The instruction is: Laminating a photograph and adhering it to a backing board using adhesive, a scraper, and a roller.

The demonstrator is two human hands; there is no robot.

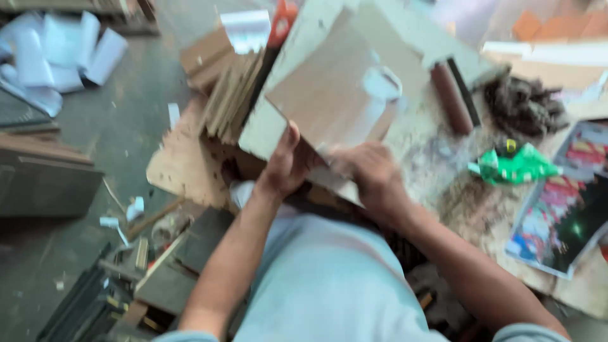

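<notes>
My left hand grips the near edge of a flat tan board, thumb on top. The board is tilted and lies over a thicker pale panel. My right hand holds the same board at its near right corner, fingers curled on the edge. A strip of white tape or film curls up from the board's top face. The picture is blurred by motion.
A stack of thin wood pieces lies left of the board. A brown roller-like block, a dark tangled heap, a green wrapper and colourful printed sheets lie right. White paper scraps and dark panels cover the floor left.
</notes>
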